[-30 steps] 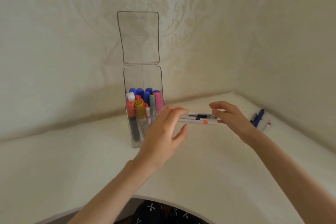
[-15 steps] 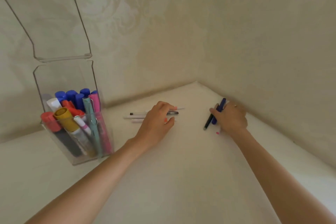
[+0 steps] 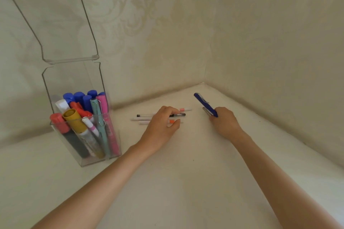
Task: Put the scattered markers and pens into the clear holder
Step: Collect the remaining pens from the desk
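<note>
The clear holder point(image 3: 111, 135) stands at the left with its lid point(image 3: 54, 22) flipped up, filled with several coloured markers point(image 3: 78, 117). Several thin white pens point(image 3: 143, 118) lie side by side on the white table point(image 3: 186, 173) right of it. My left hand point(image 3: 162, 126) lies over their middle, fingers and thumb curled round them. My right hand point(image 3: 224, 121) grips a blue pen point(image 3: 203, 102) lifted off the table, with a darker grey pen point(image 3: 207, 111) beside it in the same grip.
The table sits in a corner; patterned walls point(image 3: 260, 42) close it off behind and on the right. The table's front edge is out of view below my forearms.
The view has swung right and closer. My right hand has lifted the blue pen off the table, tip now pointing up. My left hand stays on the thin pens.
</note>
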Demonstrator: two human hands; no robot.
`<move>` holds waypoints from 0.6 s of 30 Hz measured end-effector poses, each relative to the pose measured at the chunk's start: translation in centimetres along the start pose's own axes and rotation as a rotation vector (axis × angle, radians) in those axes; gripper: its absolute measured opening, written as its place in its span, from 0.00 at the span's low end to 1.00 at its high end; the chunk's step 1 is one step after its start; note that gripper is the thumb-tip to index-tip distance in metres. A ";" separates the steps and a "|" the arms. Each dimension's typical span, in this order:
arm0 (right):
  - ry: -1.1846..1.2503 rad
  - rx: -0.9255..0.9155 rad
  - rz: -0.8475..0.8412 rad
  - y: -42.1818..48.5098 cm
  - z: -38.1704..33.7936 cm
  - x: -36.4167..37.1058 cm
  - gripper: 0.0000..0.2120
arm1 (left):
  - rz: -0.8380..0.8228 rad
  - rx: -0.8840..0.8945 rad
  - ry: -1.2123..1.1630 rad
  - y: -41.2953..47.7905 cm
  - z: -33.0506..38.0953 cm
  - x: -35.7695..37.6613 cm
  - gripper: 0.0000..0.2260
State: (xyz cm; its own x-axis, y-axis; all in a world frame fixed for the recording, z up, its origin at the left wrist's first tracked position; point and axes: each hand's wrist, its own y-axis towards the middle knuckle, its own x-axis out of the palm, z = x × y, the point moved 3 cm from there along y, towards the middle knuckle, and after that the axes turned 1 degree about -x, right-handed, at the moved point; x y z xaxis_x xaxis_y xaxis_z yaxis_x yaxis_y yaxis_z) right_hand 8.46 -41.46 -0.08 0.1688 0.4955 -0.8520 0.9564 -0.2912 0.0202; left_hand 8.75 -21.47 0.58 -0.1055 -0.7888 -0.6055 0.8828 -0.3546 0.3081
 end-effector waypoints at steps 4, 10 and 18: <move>0.189 -0.168 0.003 -1.6 -2.4 -0.1 0.08 | 0.004 -0.239 -0.365 0.0 0.9 -0.1 0.10; 0.202 -0.428 -0.182 -4.6 -6.7 0.2 0.09 | 0.076 -0.552 -0.775 -0.2 1.3 -1.7 0.14; 0.278 -0.393 -0.230 -5.5 -7.5 1.1 0.07 | 0.313 -0.488 -0.843 -1.9 1.7 -6.3 0.02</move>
State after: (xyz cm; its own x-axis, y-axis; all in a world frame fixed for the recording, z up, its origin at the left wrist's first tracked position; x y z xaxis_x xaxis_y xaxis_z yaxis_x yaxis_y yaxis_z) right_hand 5.17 -33.22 2.79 -0.0503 0.7243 -0.6877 0.9843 0.1526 0.0888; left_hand 6.95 -16.70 5.05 0.0403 -0.9742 0.2221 0.9963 0.0224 -0.0825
